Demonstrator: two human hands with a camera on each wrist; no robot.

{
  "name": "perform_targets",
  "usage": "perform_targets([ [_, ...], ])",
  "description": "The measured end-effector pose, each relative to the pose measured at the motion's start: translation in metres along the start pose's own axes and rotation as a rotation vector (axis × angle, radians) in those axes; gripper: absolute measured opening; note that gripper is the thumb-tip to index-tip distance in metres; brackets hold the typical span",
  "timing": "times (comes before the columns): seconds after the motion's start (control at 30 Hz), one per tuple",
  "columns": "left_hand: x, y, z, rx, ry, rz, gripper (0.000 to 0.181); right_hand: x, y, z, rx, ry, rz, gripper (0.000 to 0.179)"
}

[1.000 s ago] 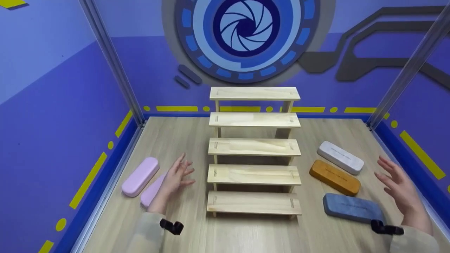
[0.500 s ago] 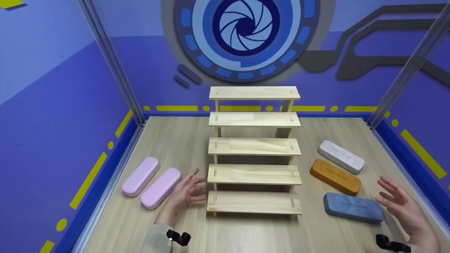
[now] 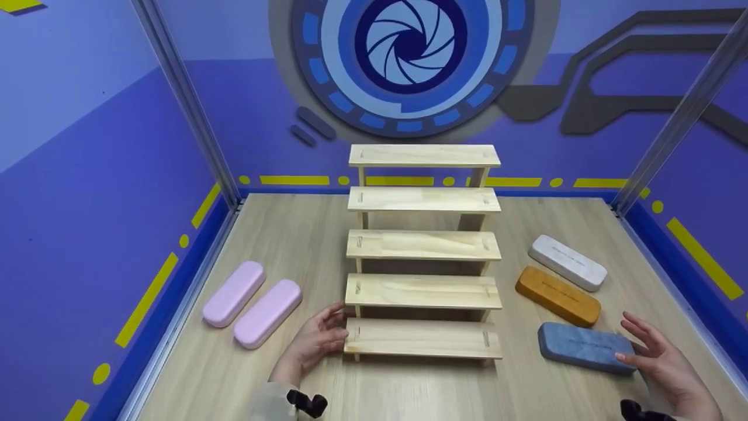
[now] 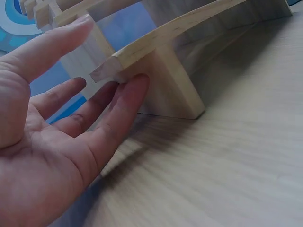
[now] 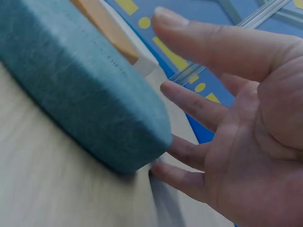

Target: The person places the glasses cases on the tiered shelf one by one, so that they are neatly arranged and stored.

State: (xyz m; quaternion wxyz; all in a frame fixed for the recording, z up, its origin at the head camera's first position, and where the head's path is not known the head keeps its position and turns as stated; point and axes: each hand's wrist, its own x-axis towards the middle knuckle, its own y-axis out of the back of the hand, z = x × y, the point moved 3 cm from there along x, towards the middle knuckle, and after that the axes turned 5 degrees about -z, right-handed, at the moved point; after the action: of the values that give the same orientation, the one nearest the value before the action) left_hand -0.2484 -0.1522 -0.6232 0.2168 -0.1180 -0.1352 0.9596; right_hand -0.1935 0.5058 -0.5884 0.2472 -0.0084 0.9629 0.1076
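While purple walls border the wood-grain worktop, the left hand, unclenched, is at the wooden stand midway between side edges; the right hand, loosely spread, adjoins the blue case near the right edge.

Blue case, orange case, white case, unreadable lettering

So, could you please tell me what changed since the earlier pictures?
The left hand moved right, away from the pink cases, to the bottom shelf of the wooden stand; the right hand came nearer the wearer, to the end of the blue case. Neither shows a closed grip. The stand, blue case and pink cases stayed put.
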Motion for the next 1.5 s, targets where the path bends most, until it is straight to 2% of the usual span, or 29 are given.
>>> perform_targets([
  [0.1,0.000,0.000,-0.001,-0.010,-0.004,0.000,0.086,0.002,-0.001,0.005,0.009,-0.008,-0.012,0.119],
  [0.33,0.001,-0.002,-0.002,-0.028,-0.028,-0.040,0.081,0.002,-0.002,0.015,-0.096,0.007,-0.037,0.115],
  [0.57,0.002,-0.001,-0.005,-0.043,-0.044,-0.090,0.080,0.004,-0.005,0.017,-0.103,-0.027,-0.042,0.121],
  [0.8,0.000,0.000,-0.009,-0.050,-0.012,-0.051,0.075,0.008,-0.009,0.017,-0.113,-0.036,-0.035,0.121],
  [1.07,-0.001,0.002,-0.012,-0.061,-0.020,-0.058,0.073,0.010,-0.009,0.017,-0.205,-0.049,-0.002,0.122],
  [1.3,-0.001,0.001,-0.013,-0.073,-0.030,-0.050,0.066,0.010,-0.009,0.023,-0.137,-0.078,0.037,0.124],
  [1.5,-0.002,0.001,-0.014,-0.070,-0.033,-0.046,0.067,0.007,-0.007,0.023,-0.095,-0.117,0.086,0.126],
])
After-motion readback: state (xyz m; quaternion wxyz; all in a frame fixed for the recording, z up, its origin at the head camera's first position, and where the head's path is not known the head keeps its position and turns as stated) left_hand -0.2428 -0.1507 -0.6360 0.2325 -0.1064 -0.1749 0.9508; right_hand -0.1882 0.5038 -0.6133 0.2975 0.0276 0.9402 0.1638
